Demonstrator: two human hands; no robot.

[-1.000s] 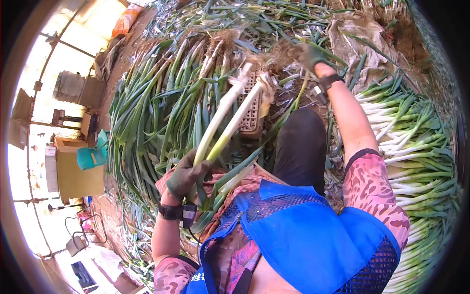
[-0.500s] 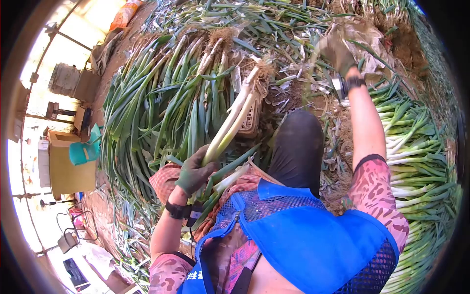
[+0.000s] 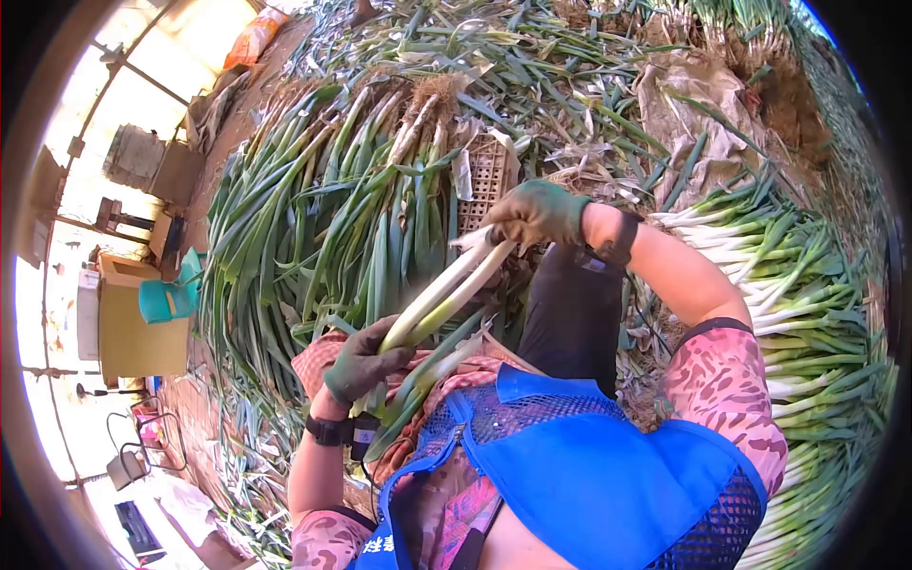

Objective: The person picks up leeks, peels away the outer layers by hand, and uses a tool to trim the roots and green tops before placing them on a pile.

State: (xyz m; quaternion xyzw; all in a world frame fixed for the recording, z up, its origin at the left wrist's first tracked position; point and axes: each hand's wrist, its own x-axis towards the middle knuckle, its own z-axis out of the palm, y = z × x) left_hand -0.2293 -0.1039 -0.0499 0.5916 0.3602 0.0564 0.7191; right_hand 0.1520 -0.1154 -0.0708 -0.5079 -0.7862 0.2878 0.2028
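Leeks [image 3: 332, 228], leafy and piled in a broad heap with roots at the far end, occupy the left part of the ground [image 3: 223, 138], just short of its left edge. A long row of white-stemmed leeks [image 3: 807, 313] lies along the ground's right side. Sacking [image 3: 703, 114] is spread toward the far right corner. A perforated crate [image 3: 485, 180] stands at the heap's right edge.

Gloved left hand [image 3: 366, 363] is closed around the greener end of two pale stalks [image 3: 461, 292], which slant clear of the ground above the lap, between heap and knee. Gloved right hand [image 3: 541, 211] is curled narrowly around their opposite end, concealing any roots there. Compared with half a second earlier, the right hand is now at the stalks instead of out by the sacking; both ends are thus gripped, suggesting that work on the covered end is resuming. Smallest, a pale strip [image 3: 467, 237], apparently loose skin, projects beside the right hand.
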